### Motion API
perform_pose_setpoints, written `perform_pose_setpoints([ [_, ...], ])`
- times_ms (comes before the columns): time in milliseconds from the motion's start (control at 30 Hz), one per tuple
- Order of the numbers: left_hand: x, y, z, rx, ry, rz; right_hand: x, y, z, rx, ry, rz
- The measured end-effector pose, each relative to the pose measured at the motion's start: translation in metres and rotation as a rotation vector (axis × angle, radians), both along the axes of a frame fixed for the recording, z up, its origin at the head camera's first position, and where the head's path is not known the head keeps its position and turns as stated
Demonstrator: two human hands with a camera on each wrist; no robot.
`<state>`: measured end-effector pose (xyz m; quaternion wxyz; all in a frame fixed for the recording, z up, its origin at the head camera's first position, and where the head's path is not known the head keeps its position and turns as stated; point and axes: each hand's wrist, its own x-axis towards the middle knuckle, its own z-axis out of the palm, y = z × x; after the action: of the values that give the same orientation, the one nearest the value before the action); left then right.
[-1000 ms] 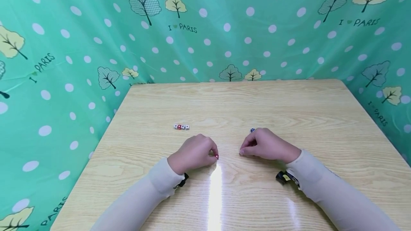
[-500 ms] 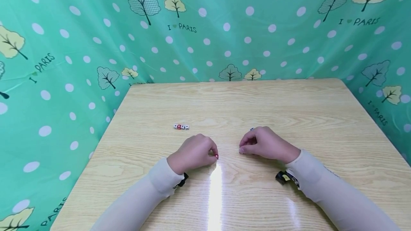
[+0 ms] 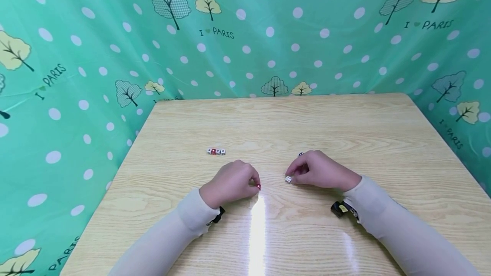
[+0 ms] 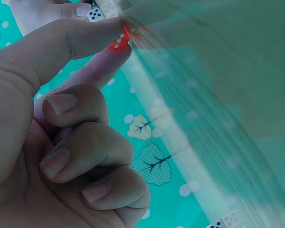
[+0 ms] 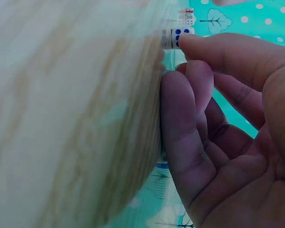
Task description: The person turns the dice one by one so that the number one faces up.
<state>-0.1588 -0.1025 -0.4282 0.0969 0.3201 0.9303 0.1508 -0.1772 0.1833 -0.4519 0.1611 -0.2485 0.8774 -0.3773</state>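
L. hand [image 3: 232,182]: pinch closed, thumb and forefinger on red die [image 3: 258,187], held at or just above table [image 3: 268,127]; can't tell if it bears. R. hand [image 3: 322,171]: fingers bent, thumb at white die [image 3: 288,179], which sits by the tips, four-spot face up; can't confirm whether I have a grip or mere contact. Risks, in my judgement: (1) R. thumb drags on white die as it shifts, so die skids or tips to another face; (2) L. pinch is on a v. small, smooth piece, so uneven pressure may squirt it out; (3) blue die [image 3: 301,154], part hidden beyond R. knuckles, may get knocked if I reach fwd. unsighted. Row of dice [image 3: 216,151], beyond L. hand, well apart: low risk.
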Motion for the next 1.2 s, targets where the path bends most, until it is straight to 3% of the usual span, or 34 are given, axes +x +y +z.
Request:
perform_pose_setpoints([
  [500, -0.001, -0.001, -0.001, -0.002, 0.006, 0.000, 0.002, -0.001, 0.003, 0.016, -0.004, 0.047],
  [567, -0.001, -0.001, -0.001, -0.002, 0.006, -0.003, 0.004, -0.003, 0.004, 0.017, 0.041, 0.080],
  [733, -0.001, 0.000, 0.000, -0.003, 0.009, -0.003, 0.007, -0.009, 0.006, 0.068, 0.245, 0.158],
  [833, -0.001, 0.000, 0.000, -0.002, 0.007, -0.002, 0.008, -0.011, 0.007, 0.099, 0.300, 0.162],
  [1000, -0.001, 0.000, 0.000, -0.001, 0.004, 0.004, 0.009, -0.010, 0.008, 0.109, 0.276, 0.145],
  [1200, -0.001, 0.000, 0.000, -0.002, 0.004, 0.004, 0.008, -0.008, 0.011, 0.045, 0.181, 0.128],
])
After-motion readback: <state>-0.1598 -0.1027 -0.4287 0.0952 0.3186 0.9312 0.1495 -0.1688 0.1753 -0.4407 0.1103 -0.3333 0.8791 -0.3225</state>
